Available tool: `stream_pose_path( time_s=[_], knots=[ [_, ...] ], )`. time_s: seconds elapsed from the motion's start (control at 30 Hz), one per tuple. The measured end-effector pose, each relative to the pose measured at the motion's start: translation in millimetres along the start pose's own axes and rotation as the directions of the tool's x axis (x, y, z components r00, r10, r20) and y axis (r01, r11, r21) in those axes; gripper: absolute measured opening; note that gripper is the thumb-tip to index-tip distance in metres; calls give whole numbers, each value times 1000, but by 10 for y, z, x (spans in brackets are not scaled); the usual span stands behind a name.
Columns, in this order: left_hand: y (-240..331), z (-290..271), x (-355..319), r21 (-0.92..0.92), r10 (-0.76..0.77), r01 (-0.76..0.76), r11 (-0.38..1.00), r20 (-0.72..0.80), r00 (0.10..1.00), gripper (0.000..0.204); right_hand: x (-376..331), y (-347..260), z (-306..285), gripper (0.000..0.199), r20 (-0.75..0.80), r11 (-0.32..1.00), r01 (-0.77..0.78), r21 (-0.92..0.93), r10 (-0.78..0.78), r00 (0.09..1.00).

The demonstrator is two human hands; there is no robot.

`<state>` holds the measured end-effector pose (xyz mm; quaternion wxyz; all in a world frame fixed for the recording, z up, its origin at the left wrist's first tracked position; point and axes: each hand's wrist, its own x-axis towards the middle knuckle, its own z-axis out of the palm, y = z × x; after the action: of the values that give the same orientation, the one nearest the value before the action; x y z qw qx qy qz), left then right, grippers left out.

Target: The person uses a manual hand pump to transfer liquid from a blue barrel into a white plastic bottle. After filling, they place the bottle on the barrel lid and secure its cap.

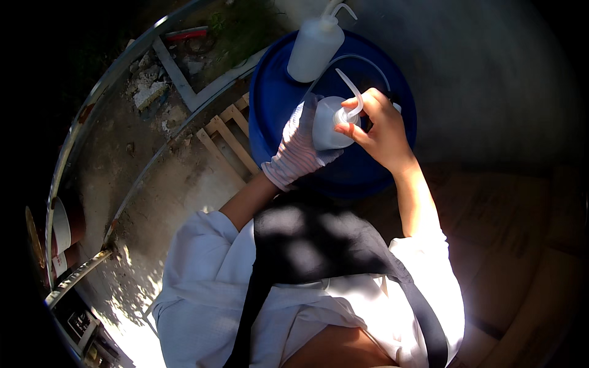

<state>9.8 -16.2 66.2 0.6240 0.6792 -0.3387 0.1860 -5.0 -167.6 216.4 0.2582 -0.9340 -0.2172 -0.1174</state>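
The gloved left hand [300, 141] holds a light, probably squashy wash bottle [328, 126]; the right hand [377, 126] pinches its cap at 12 o'clock.

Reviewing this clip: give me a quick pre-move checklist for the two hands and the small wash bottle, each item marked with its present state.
1. Gloved left hand wraps the small wash bottle: ok.
2. Bare right hand pinches the bent spout cap: ok.
3. Cap fully seated: cannot tell.
4. Bottle held over the blue drum: ok.
5. Second wash bottle upright on the drum: ok.
6. Liquid level in either bottle: cannot tell.
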Motion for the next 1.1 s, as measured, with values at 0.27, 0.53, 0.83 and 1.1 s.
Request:
stream_pose_path(
  time_s=[0.27,0.53,0.83,1.1],
  knots=[
    [-17,5,513,130,-10,7,991,21,1000,115,60,194,4,29,-245,981,-147,129,175,954],
    [-224,71,775,176,-136,115,978,111,984,123,242,220,26,34,-354,950,-271,-152,204,913],
    [-230,70,854,144,-170,149,978,147,974,123,311,476,-41,27,-217,949,-316,17,312,925],
    [-176,45,911,176,-213,183,967,167,963,121,330,595,-50,35,-132,907,-308,288,356,925]
  ],
)
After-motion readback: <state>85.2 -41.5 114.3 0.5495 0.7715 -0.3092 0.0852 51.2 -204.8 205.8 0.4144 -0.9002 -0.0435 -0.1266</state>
